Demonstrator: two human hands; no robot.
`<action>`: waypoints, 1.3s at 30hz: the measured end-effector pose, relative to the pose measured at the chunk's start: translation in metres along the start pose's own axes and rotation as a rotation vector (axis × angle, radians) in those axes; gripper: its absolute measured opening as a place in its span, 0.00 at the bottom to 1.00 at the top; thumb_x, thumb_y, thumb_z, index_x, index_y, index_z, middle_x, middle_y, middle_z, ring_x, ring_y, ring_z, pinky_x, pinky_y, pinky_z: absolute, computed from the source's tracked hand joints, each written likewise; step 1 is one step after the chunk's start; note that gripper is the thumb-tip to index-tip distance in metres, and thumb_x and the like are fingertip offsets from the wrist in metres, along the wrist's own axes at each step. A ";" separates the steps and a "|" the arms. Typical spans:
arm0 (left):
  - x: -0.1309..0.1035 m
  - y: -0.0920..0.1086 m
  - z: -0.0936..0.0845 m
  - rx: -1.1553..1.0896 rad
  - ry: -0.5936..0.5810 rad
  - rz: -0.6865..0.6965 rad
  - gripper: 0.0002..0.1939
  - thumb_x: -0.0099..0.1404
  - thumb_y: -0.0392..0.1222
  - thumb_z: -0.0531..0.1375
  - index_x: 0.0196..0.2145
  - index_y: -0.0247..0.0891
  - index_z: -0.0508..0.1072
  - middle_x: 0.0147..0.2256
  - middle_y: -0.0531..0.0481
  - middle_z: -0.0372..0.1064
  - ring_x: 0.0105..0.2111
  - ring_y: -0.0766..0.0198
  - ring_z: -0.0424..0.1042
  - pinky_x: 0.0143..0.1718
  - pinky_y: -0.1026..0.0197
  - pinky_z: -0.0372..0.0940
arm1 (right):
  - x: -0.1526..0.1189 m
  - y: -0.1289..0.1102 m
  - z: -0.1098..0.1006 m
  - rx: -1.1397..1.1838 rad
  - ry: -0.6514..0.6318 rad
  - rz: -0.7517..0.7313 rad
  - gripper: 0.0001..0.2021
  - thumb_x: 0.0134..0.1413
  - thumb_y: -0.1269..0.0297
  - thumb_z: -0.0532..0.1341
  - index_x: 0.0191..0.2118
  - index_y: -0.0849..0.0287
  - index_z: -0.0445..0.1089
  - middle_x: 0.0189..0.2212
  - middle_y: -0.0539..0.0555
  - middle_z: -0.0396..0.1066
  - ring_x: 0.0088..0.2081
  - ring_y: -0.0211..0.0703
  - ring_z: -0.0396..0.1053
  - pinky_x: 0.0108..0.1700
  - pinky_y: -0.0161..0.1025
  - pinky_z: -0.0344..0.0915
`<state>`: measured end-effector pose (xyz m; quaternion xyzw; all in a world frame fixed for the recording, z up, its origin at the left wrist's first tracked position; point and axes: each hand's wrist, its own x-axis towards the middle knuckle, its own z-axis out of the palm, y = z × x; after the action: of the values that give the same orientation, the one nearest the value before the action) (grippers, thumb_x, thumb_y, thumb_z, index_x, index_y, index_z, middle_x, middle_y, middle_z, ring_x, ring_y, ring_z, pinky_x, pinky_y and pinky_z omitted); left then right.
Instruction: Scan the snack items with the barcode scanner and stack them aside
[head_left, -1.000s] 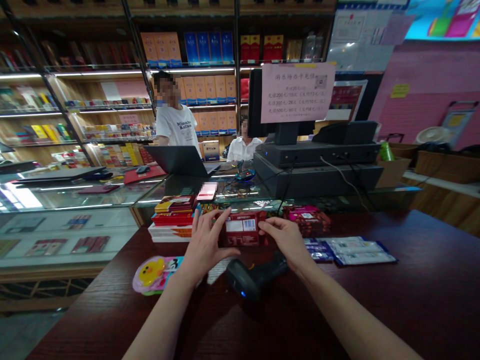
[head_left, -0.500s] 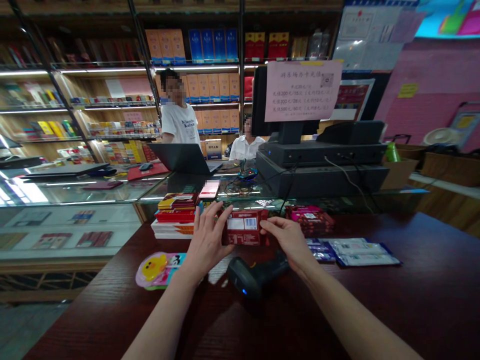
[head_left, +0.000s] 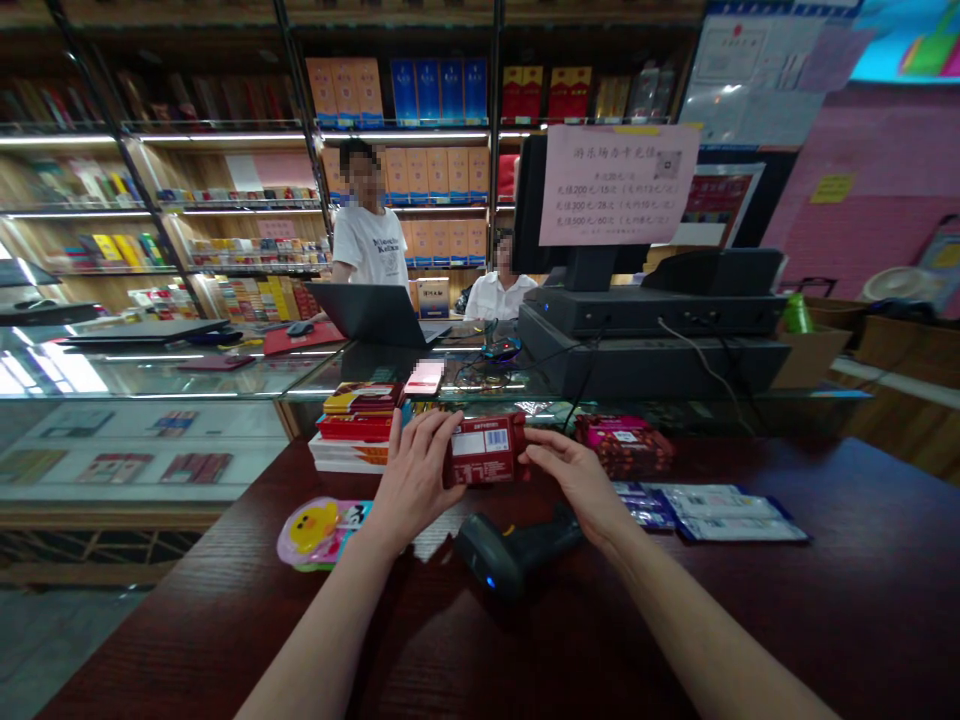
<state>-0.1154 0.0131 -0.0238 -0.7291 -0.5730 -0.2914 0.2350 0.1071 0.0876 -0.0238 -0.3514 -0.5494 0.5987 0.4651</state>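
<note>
A small dark red packet [head_left: 486, 449] with a white label and a barcode is held up between both hands, its printed side toward me. My left hand [head_left: 421, 478] grips its left end, fingers behind and thumb at the lower edge. At the right end, my right hand [head_left: 571, 478] pinches the packet's edge between thumb and fingers. Below them a black barcode scanner [head_left: 517, 555] with a lit blue spot lies on the dark wooden counter [head_left: 675, 640]. Beside my left wrist lies a colourful pack with a yellow duck [head_left: 319, 530].
Stacked boxes [head_left: 356, 430] stand behind my left hand. To the right lie a dark red and pink bag [head_left: 624, 442] and blue-white packets [head_left: 739, 513]. Beyond are a laptop [head_left: 367, 312], a monitor with a pink notice [head_left: 615, 185] and two people in white shirts.
The packet has tilted slightly, its right end now a little higher. Both hands keep their places around it. The view has shifted slightly, and the scanner lies as before.
</note>
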 end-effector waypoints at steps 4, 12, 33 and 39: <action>-0.001 -0.010 -0.001 0.033 0.030 -0.028 0.44 0.55 0.41 0.66 0.66 0.40 0.52 0.59 0.40 0.61 0.61 0.47 0.59 0.69 0.35 0.36 | 0.002 -0.004 -0.014 -0.248 -0.115 -0.067 0.27 0.49 0.52 0.67 0.53 0.59 0.71 0.34 0.54 0.79 0.39 0.47 0.75 0.48 0.45 0.66; -0.005 -0.027 -0.005 0.077 0.070 -0.080 0.44 0.54 0.42 0.67 0.65 0.40 0.53 0.58 0.40 0.61 0.60 0.46 0.60 0.69 0.34 0.38 | -0.020 -0.028 -0.044 -0.911 -0.755 -0.032 0.32 0.40 0.63 0.71 0.56 0.50 0.71 0.55 0.53 0.69 0.57 0.53 0.65 0.60 0.48 0.58; -0.011 -0.041 -0.001 0.112 0.075 -0.134 0.42 0.55 0.40 0.65 0.65 0.39 0.55 0.58 0.39 0.60 0.60 0.46 0.59 0.68 0.34 0.39 | -0.017 -0.003 -0.031 -0.967 -0.630 -0.302 0.26 0.44 0.68 0.65 0.53 0.53 0.70 0.49 0.53 0.73 0.51 0.51 0.69 0.55 0.44 0.59; -0.011 -0.037 -0.001 0.117 0.078 -0.142 0.43 0.54 0.38 0.65 0.65 0.39 0.54 0.58 0.39 0.60 0.61 0.46 0.58 0.69 0.35 0.38 | -0.015 -0.024 -0.041 -0.771 -0.441 -0.240 0.24 0.50 0.62 0.65 0.54 0.55 0.69 0.46 0.53 0.75 0.47 0.51 0.71 0.51 0.42 0.64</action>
<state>-0.1535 0.0132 -0.0305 -0.6597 -0.6298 -0.3013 0.2781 0.1540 0.0861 -0.0077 -0.2968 -0.8547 0.3529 0.2384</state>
